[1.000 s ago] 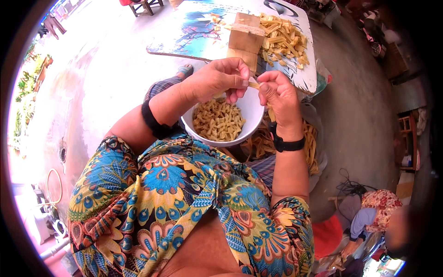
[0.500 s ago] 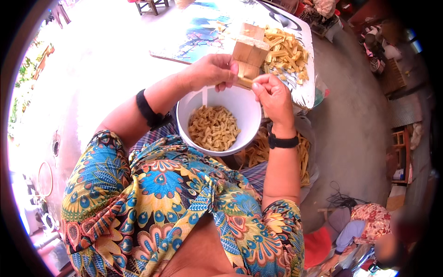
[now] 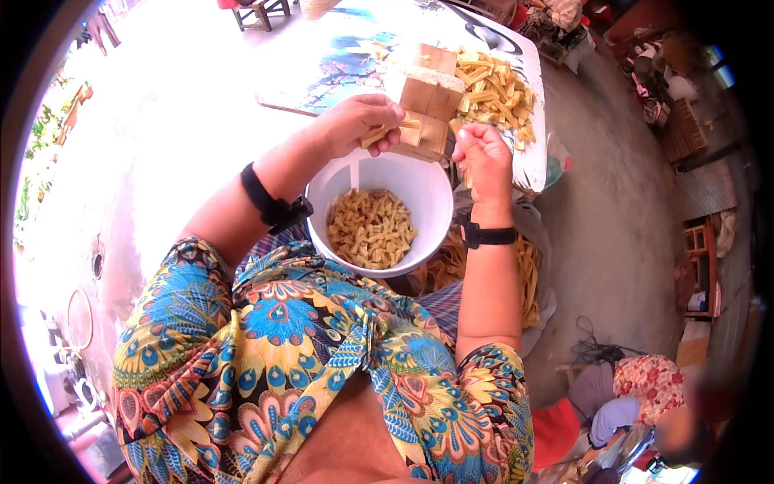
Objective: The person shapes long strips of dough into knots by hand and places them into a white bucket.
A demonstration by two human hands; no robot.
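My left hand (image 3: 363, 123) has its fingers closed round a few short yellow strips (image 3: 408, 124), above the far left rim of a white bucket (image 3: 438, 216). To its right, my right hand (image 3: 485, 161) is closed on a yellow strip (image 3: 469, 176) whose ends show past the fingers. Between the two hands stands a stepped wooden block (image 3: 427, 98) at the near edge of a table. Many short yellow-brown pieces (image 3: 371, 229) lie in the bottom of the bucket, which sits in front of my body.
Loose yellow strips (image 3: 496, 90) are heaped on the patterned table (image 3: 355, 56), right of the block. A bag of longer strips (image 3: 528, 266) is beside the bucket on the right. Another person (image 3: 637, 395) is at the lower right. A small stool (image 3: 262, 12) stands far left.
My hands have come apart from where they met at one strip by the block. The left hand moved slightly left, and the right moved right and down with a strip in its fingers.
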